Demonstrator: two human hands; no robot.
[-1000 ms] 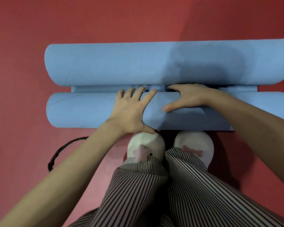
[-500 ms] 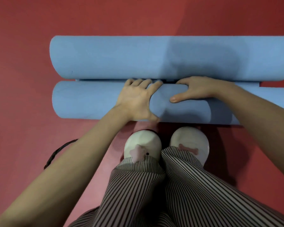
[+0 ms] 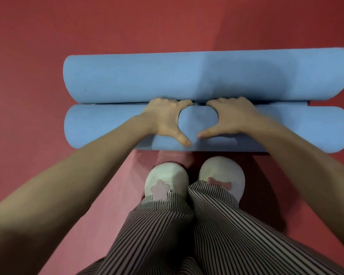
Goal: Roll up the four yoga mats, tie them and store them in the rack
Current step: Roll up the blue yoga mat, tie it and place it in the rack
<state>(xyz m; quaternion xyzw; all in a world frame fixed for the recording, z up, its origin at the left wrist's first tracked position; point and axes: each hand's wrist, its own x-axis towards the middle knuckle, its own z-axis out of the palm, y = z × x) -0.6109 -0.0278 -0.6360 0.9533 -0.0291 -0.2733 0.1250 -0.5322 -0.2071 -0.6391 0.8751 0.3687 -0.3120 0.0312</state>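
I see both hands on the near blue roll [image 3: 99, 126], which lies crosswise on the red floor [image 3: 28, 56], just ahead of the white slippers [image 3: 167, 178]. L hand [image 3: 165, 118] and R hand [image 3: 232, 118] sit side by side at its middle. Fingers curl over the top into the seam w/ the far blue roll [image 3: 147, 76], thumbs spread on the near face (fingertips hidden in that seam). Both clasp the near blue roll. The rolls touch along their length.

Two blue rolled mats [image 3: 111, 126] – side by side, touching
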